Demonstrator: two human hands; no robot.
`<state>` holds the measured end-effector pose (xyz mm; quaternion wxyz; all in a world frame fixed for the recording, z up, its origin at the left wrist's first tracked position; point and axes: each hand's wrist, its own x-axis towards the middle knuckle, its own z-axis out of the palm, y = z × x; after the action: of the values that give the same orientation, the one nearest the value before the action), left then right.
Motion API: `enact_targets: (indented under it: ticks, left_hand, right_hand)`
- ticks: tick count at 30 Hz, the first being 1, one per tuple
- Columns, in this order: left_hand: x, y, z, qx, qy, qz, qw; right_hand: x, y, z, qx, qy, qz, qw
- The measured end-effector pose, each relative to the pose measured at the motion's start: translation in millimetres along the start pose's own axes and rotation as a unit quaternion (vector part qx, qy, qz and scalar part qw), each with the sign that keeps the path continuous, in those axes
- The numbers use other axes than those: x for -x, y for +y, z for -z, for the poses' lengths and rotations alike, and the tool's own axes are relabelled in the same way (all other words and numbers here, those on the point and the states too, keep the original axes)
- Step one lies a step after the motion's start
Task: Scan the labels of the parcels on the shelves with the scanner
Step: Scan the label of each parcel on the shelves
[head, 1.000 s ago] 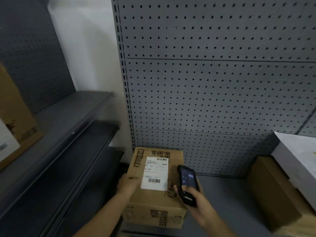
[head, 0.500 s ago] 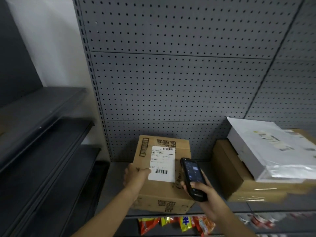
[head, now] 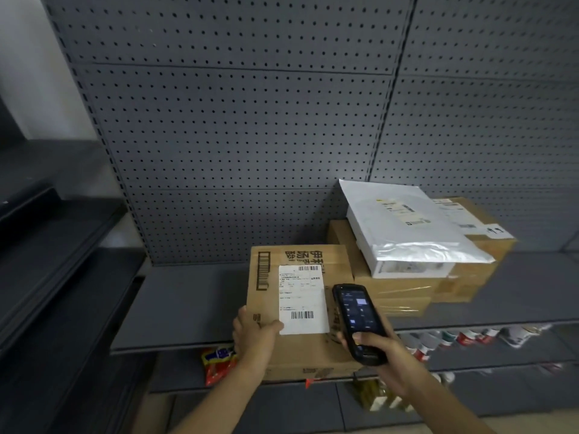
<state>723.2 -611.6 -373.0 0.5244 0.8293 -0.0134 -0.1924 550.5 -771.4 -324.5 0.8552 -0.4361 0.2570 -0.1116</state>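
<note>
1. A grey pegboard back panel [head: 250, 136] is seen filling most of the view, with a dark shelf unit [head: 47, 245] set at an angle to its left.
2. A grey shelf [head: 188, 305] is fixed at the foot of the panel; coloured packets [head: 217, 363] are glimpsed on the level below it.
3. A stack of brown boxes [head: 404, 289] is placed on the shelf to the right, and a white plastic mailer [head: 407, 233] is laid on top of it.
4. A cardboard parcel [head: 297, 346] is positioned at the shelf's front edge, just left of the stack, with its near end overhanging.
5. A white shipping label [head: 302, 299] with barcodes is stuck on the parcel's top.
6. The parcel's near left corner is gripped by the left hand [head: 255, 335], the thumb laid at the label's lower corner.
7. A black handheld scanner [head: 357, 321] is clasped in the right hand [head: 380, 360], fingers curled round it, thumb pressed on its lower face, just beside the label's right edge with its screen lit.
</note>
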Motion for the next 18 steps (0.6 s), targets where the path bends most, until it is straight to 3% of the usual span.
enact_targets:
  ticks: [9, 18]
  left_hand:
    - [21, -23, -19, -0.074, -0.014, -0.031, 0.997]
    - [34, -30, -20, -0.124, -0.027, -0.045, 0.991]
  right_hand:
    - [-2, 5, 24, 0.027, -0.007, -0.015, 0.999]
    - [20, 4, -3, -0.005, -0.005, -0.006, 1.000]
